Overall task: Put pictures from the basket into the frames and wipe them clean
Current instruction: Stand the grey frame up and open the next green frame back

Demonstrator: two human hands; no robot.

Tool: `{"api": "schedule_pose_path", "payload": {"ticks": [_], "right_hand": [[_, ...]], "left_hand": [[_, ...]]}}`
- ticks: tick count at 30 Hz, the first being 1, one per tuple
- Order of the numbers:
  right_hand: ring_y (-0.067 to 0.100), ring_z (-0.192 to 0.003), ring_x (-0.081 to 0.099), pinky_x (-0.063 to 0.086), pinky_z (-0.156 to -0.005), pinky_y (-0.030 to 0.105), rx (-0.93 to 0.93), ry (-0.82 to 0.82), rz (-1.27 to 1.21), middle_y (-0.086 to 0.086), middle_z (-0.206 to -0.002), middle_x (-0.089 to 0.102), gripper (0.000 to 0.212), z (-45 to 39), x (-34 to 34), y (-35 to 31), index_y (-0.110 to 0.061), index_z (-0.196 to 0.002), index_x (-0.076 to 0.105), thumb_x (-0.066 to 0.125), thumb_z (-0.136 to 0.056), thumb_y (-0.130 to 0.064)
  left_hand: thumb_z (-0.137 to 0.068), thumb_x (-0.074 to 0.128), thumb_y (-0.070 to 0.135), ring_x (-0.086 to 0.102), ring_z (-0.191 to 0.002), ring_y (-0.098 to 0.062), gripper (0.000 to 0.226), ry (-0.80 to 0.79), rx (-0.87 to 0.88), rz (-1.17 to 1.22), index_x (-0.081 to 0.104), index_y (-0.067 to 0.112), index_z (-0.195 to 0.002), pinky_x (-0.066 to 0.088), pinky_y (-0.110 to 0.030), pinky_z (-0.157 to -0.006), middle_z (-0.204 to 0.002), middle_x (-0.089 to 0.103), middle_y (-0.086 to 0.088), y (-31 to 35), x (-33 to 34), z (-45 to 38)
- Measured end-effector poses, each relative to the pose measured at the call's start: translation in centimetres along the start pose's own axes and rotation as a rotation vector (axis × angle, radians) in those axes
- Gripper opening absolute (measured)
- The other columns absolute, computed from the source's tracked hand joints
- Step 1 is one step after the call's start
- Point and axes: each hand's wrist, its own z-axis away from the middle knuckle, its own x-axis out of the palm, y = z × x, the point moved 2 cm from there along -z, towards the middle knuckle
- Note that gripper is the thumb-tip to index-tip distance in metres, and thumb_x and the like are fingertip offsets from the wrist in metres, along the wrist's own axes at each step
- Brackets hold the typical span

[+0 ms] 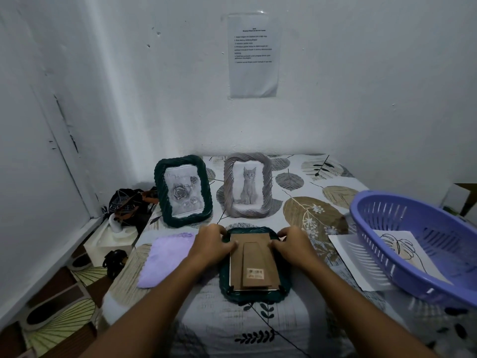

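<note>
Head view, purple basket (402, 257) sitting right on the table (258, 329), holding a leaf drawing (397, 248), green frame (254, 297) lying face-down centre, long axis pointing away, left hand (210, 245) and right hand (293, 245) pinching its cardboard backing (254, 264) edges

I was in a home room corner: bare white walls (361, 99), leaf-print cloth (304, 210) on the table, bag (129, 205) on the floor.

Head camera looks forward, down over table (296, 329) (single view), wall close behind.
</note>
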Motion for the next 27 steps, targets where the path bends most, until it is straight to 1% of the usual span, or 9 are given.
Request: {"api": "schedule_pose_path", "payload": {"ticks": [7, 10, 12, 15, 20, 22, 24, 25, 27], "right_hand": [[0.021, -0.08, 0.065, 0.056, -0.073, 0.038, 0.059, -0.051, -0.006, 0.005, -0.089, 0.068, 0.038, 3.5, -0.5, -0.4, -0.01, -0.09, 0.066, 0.071, -0.079, -0.046], [0.021, -0.085, 0.063, 0.055, -0.075, 0.036, 0.075, -0.05, 0.054, 0.001, -0.097, 0.066, 0.05, 5.0, -0.4, -0.7, -0.015, -0.098, 0.061, 0.069, -0.074, -0.059], [0.021, -0.09, 0.061, 0.053, -0.077, 0.035, 0.079, -0.043, 0.094, 0.002, -0.104, 0.063, 0.056, 5.8, -0.4, -0.7, -0.015, -0.105, 0.057, 0.069, -0.075, -0.061], [0.023, -0.097, 0.06, 0.052, -0.08, 0.036, 0.078, -0.05, 0.11, 0.006, -0.112, 0.061, 0.064, 6.7, -0.8, -0.6, -0.01, -0.115, 0.055, 0.07, -0.076, -0.058], [0.021, -0.091, 0.063, 0.055, -0.08, 0.04, 0.047, -0.087, 0.11, 0.008, -0.107, 0.066, 0.061, 8.0, -1.4, 0.0, -0.007, -0.11, 0.062, 0.075, -0.072, -0.053], [0.02, -0.091, 0.062, 0.054, -0.077, 0.035, 0.051, -0.097, 0.127, 0.007, -0.108, 0.065, 0.065, 8.6, -1.6, 0.2, -0.008, -0.113, 0.062, 0.077, -0.069, -0.054], [0.019, -0.088, 0.061, 0.051, -0.07, 0.03, 0.047, -0.124, 0.111, 0.005, -0.104, 0.065, 0.062, 8.9, -1.7, 0.3, -0.011, -0.111, 0.063, 0.079, -0.068, -0.052], [0.019, -0.083, 0.061, 0.048, -0.065, 0.028, 0.044, -0.127, 0.106, 0.004, -0.098, 0.065, 0.053, 9.0, -1.7, 0.5, -0.013, -0.102, 0.064, 0.08, -0.068, -0.051], [0.018, -0.072, 0.059, 0.042, -0.058, 0.027, 0.045, -0.136, 0.092, 0.001, -0.082, 0.063, 0.042, 9.2, -1.8, 0.6, -0.013, -0.082, 0.061, 0.081, -0.069, -0.047]], "left_hand": [[-0.077, 0.075, 0.045, 0.064, -0.084, -0.015, 0.038, -0.12, -0.098, 0.105, 0.063, 0.017, -0.1, 0.055, -0.03, -0.075, -0.095, 0.067, 0.0, -0.3, -0.1, 3.3], [-0.069, 0.079, 0.052, 0.066, -0.084, -0.015, 0.054, -0.133, -0.106, 0.09, 0.064, 0.015, -0.104, 0.058, -0.034, -0.075, -0.098, 0.069, -0.002, -0.1, -0.1, 4.1], [-0.066, 0.081, 0.053, 0.066, -0.082, -0.014, 0.056, -0.141, -0.101, 0.078, 0.064, 0.015, -0.102, 0.057, -0.031, -0.072, -0.096, 0.069, -0.001, 0.1, -0.3, 4.7], [-0.062, 0.082, 0.055, 0.065, -0.076, -0.013, 0.054, -0.142, -0.1, 0.044, 0.065, 0.016, -0.095, 0.053, -0.026, -0.062, -0.087, 0.069, 0.0, 0.3, -0.6, 5.5], [-0.062, 0.082, 0.055, 0.058, -0.064, -0.008, 0.051, -0.158, -0.108, 0.047, 0.065, 0.015, -0.089, 0.037, -0.018, -0.048, -0.074, 0.064, 0.005, 0.3, -0.6, 6.8], [-0.064, 0.081, 0.056, 0.058, -0.07, -0.008, 0.059, -0.162, -0.107, 0.046, 0.066, 0.011, -0.099, 0.039, -0.017, -0.05, -0.083, 0.067, 0.003, 0.2, -0.6, 7.1], [-0.067, 0.08, 0.054, 0.058, -0.083, -0.012, 0.075, -0.177, -0.129, 0.054, 0.059, 0.004, -0.119, 0.041, -0.015, -0.058, -0.106, 0.067, -0.006, 0.2, -1.0, 7.5], [-0.067, 0.081, 0.053, 0.059, -0.086, -0.014, 0.082, -0.188, -0.15, 0.072, 0.055, 0.002, -0.125, 0.044, -0.017, -0.061, -0.111, 0.066, -0.009, 0.2, -1.2, 7.7], [-0.068, 0.082, 0.048, 0.067, -0.075, -0.021, 0.085, -0.229, -0.209, 0.17, 0.049, 0.001, -0.13, 0.053, -0.026, -0.061, -0.101, 0.069, -0.014, -0.1, -1.5, 8.0]]}}
